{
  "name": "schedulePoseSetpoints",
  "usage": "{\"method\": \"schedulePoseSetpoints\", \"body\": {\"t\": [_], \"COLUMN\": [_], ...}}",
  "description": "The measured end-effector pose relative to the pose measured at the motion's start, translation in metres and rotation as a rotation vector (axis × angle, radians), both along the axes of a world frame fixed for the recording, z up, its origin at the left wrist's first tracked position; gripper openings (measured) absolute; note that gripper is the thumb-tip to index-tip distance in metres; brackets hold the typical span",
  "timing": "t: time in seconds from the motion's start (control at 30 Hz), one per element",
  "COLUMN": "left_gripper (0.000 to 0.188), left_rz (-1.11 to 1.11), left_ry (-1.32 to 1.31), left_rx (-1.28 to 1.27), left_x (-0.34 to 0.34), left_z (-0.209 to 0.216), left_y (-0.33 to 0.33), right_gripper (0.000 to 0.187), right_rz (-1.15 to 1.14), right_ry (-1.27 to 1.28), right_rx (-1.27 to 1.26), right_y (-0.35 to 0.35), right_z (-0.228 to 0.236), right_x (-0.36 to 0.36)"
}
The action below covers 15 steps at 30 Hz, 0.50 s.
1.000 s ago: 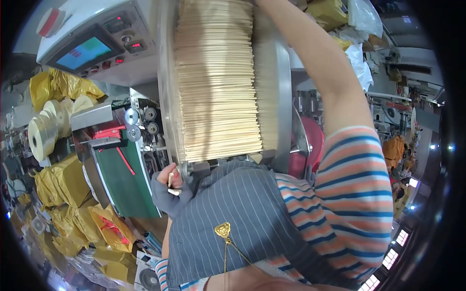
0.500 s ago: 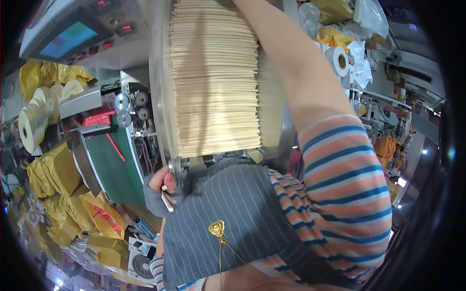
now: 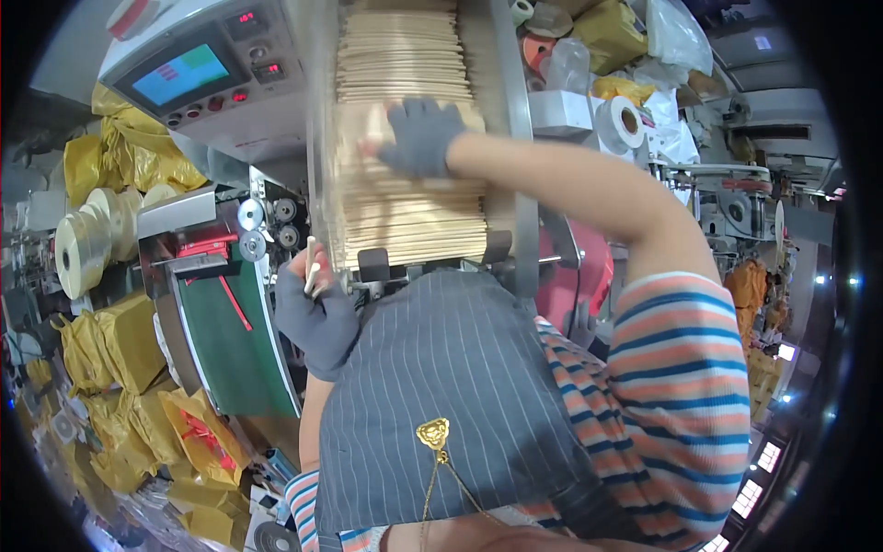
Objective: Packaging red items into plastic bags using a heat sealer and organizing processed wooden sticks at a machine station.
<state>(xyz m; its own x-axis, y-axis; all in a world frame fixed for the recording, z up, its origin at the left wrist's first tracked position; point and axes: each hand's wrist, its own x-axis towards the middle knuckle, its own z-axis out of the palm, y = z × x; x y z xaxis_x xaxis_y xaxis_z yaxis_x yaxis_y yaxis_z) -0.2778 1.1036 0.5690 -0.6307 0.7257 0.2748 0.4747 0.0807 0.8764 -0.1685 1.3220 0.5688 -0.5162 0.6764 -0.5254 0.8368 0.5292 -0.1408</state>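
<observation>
A deep row of pale wooden chopsticks point(image 3: 418, 230) lies crosswise in a metal feed trough point(image 3: 522, 120) in front of me. My right hand point(image 3: 423, 138), in a grey fingerless glove, reaches over the trough and rests on the chopsticks, fingers spread; its fingertips are blurred. By the trough's near left corner, my left hand point(image 3: 317, 317), gloved the same way, is closed around a few loose chopsticks point(image 3: 313, 271) that point upward. Two dark blocks, a left block point(image 3: 373, 264) and a right block point(image 3: 498, 245), stand at the near end of the row.
Left of the trough are a control panel with a lit screen point(image 3: 181, 75), a green conveyor belt point(image 3: 235, 340) with red packets, and film rolls point(image 3: 81, 248). Yellow bags point(image 3: 138, 414) pile up farther left. A pink machine part point(image 3: 575, 276) and a white roll point(image 3: 619, 124) are at right.
My right hand has come back from the far end of the trough to the middle of the row. My left hand has risen slightly, its chopsticks now pointing up. The view has shifted.
</observation>
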Motion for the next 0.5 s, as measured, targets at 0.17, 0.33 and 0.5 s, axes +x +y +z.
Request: {"method": "schedulePoseSetpoints", "body": {"t": [0.17, 0.33, 0.5], "left_gripper": [0.018, 0.017, 0.014], "left_rz": [-0.085, -0.094, -0.02], "left_ry": [0.039, 0.016, 0.018], "left_rx": [0.014, -0.027, -0.018], "left_x": [-0.002, -0.004, 0.0], "left_z": [-0.001, 0.002, 0.001], "left_y": [-0.003, -0.001, 0.001], "right_gripper": [0.082, 0.066, 0.041], "right_rz": [0.201, 0.247, 0.017], "right_ry": [-0.085, 0.112, 0.326], "right_rx": [-0.134, -0.25, 0.046], "right_y": [-0.077, 0.005, 0.182], "right_z": [0.039, 0.092, 0.116], "right_x": [0.032, 0.033, 0.023]}}
